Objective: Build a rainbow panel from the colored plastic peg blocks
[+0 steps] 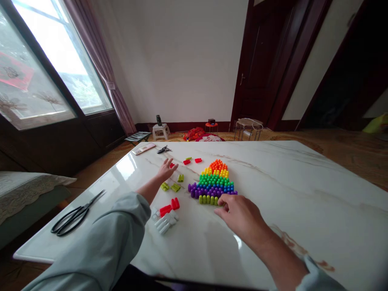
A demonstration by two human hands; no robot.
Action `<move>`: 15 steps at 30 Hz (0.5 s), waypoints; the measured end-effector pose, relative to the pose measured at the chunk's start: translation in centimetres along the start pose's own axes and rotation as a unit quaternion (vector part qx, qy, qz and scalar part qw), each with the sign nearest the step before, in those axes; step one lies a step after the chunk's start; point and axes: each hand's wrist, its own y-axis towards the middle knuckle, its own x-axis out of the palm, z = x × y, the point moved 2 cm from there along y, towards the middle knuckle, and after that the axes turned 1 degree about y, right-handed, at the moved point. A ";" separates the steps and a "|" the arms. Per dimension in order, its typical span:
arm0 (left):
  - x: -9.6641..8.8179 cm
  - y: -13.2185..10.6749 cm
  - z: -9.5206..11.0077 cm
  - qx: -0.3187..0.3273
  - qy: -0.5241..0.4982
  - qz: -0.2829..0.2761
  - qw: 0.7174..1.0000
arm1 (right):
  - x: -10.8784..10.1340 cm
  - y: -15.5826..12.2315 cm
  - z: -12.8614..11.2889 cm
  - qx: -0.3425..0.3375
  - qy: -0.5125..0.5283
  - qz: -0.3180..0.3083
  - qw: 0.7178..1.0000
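A flat rainbow stack of plastic blocks [214, 180] lies mid-table, orange on top, then yellow, green, blue, purple and a lime row at the near edge. My right hand [239, 213] rests at that near edge, fingertips closed against the lime row. My left hand [166, 169] reaches forward with fingers spread flat over a small red block [171, 165], holding nothing. Loose lime blocks [175, 187], red blocks [169, 207] and white blocks [165, 222] lie between my arms.
The white marble table [303, 194] also carries black scissors [75, 215] near the left edge, a phone [144, 148] and small pliers [163, 150] at the far end. Two more red blocks [192, 161] lie beyond my left hand. Stools stand on the floor behind.
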 end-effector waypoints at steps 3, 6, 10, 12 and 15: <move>0.5 1.1 0.3 -0.006 -0.021 -0.029 0.999 | 0.3 -0.3 0.4 -0.003 0.007 0.001 1.000; 0.5 2.3 1.0 -0.010 -0.024 -0.029 0.999 | 0.2 -0.6 0.9 0.003 0.018 -0.002 1.000; 1.5 4.9 2.5 0.028 0.041 -0.015 0.999 | -0.3 -1.1 1.5 0.018 0.043 -0.011 0.999; 2.9 6.4 3.5 0.082 0.055 -0.033 0.995 | -0.2 -1.6 1.6 0.023 0.054 -0.014 0.998; 5.9 8.2 5.1 0.172 0.091 -0.078 0.978 | 0.3 -2.3 1.6 0.026 0.071 -0.030 0.997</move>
